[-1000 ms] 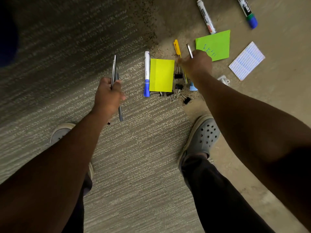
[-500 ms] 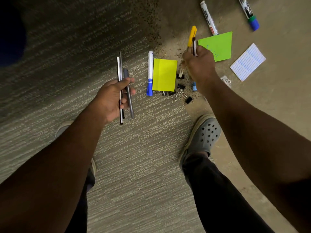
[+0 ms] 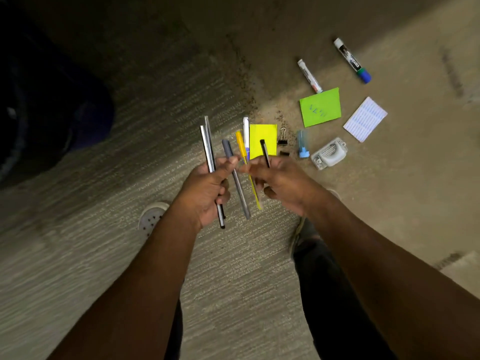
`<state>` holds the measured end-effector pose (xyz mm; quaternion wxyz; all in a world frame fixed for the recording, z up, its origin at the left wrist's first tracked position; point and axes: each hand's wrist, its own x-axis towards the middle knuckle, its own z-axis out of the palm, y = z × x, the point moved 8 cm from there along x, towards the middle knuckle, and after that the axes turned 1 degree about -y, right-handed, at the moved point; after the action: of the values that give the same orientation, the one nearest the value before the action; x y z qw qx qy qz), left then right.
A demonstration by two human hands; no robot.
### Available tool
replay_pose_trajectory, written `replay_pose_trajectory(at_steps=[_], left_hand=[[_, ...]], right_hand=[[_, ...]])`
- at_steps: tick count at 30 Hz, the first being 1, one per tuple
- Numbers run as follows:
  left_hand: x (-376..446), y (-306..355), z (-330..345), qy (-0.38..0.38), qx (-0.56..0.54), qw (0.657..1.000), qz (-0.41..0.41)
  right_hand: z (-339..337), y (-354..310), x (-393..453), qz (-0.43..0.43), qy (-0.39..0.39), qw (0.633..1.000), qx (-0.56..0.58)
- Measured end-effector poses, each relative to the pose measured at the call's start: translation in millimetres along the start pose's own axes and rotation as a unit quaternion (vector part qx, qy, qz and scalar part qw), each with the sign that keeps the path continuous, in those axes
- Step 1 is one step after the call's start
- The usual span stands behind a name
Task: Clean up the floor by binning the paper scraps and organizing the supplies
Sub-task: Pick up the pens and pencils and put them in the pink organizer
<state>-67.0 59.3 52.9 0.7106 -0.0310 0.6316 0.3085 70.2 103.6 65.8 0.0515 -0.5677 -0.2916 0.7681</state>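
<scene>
My left hand (image 3: 207, 185) is shut on a bundle of pens: two slim silver ones (image 3: 208, 146) and a grey one (image 3: 235, 175). Close beside it, my right hand (image 3: 279, 181) is shut on a yellow pen (image 3: 242, 149) and a black pen (image 3: 265, 152). Both hands hover above the floor. Below them lie a yellow sticky note (image 3: 262, 135), a white and blue marker (image 3: 246, 129) partly hidden by the pens, a green note (image 3: 320, 107) with writing, and a lined paper scrap (image 3: 365, 118).
Two white markers (image 3: 309, 76) (image 3: 352, 61) lie farther away on the bare floor. Binder clips (image 3: 282, 139), a small blue item (image 3: 302, 145) and a grey stapler (image 3: 329, 153) sit right of the yellow note. My shoes (image 3: 152, 216) stand on the carpet. A dark shape (image 3: 52, 113) fills the left.
My right hand lifted the yellow and black pens off the floor and carried them left to my left hand. The left hand turned palm up with its pens.
</scene>
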Motion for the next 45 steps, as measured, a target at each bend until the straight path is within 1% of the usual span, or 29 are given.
replay_pose_trajectory(at_steps=[4, 10, 14, 17, 20, 23, 25, 27, 28, 30, 34, 37, 41, 43, 45], left_hand=[[-50.7, 16.1, -0.4, 0.017, 0.003, 1.000, 0.008], [-124.2, 49.7, 1.2, 0.034, -0.070, 0.997, -0.015], [-175.7, 84.6, 6.4, 0.032, -0.072, 0.997, 0.004], [-218.3, 113.3, 11.7, 0.027, -0.053, 0.998, 0.024], [-266.7, 153.1, 16.2, 0.040, 0.031, 0.996, 0.073], [-318.3, 197.3, 24.7, 0.048, 0.085, 0.986, 0.138], [-351.1, 227.1, 22.5, 0.092, 0.111, 0.970, 0.197], [-384.6, 253.2, 19.4, 0.130, 0.136, 0.942, 0.277], [-400.5, 262.4, 20.0, 0.127, 0.140, 0.933, 0.308], [-427.1, 274.8, 21.6, 0.107, 0.151, 0.924, 0.336], [-467.0, 295.3, 15.1, 0.101, 0.204, 0.915, 0.333], [-498.2, 315.1, 6.7, 0.061, 0.202, 0.921, 0.328], [-543.8, 363.4, -26.3, 0.027, 0.133, 0.940, 0.314], [-561.3, 390.0, -45.8, -0.016, 0.056, 0.953, 0.296], [-574.4, 412.6, -62.3, -0.068, -0.009, 0.958, 0.277]], right_hand=[[27.3, -33.4, -42.9, -0.041, 0.001, 0.999, -0.007], [68.7, -86.9, -99.4, -0.096, 0.037, 0.984, -0.147], [97.1, -127.8, -145.5, -0.149, 0.069, 0.955, -0.248], [116.1, -161.0, -186.1, -0.167, 0.078, 0.944, -0.275], [139.5, -200.6, -221.0, -0.170, 0.065, 0.937, -0.299], [158.5, -243.2, -252.8, -0.185, 0.086, 0.933, -0.297], [167.0, -265.4, -271.7, -0.197, 0.101, 0.941, -0.255], [180.5, -283.5, -289.3, -0.211, 0.091, 0.945, -0.231], [191.5, -292.5, -298.2, -0.222, 0.076, 0.944, -0.233], [214.9, -307.9, -316.5, -0.242, 0.050, 0.936, -0.250], [241.5, -321.5, -352.9, -0.244, 0.063, 0.938, -0.236], [260.2, -331.3, -380.6, -0.241, 0.054, 0.943, -0.223], [279.8, -352.9, -407.7, -0.227, 0.065, 0.938, -0.255], [290.3, -368.4, -418.7, -0.229, 0.065, 0.947, -0.217], [301.2, -385.8, -427.3, -0.225, 0.066, 0.958, -0.163]])
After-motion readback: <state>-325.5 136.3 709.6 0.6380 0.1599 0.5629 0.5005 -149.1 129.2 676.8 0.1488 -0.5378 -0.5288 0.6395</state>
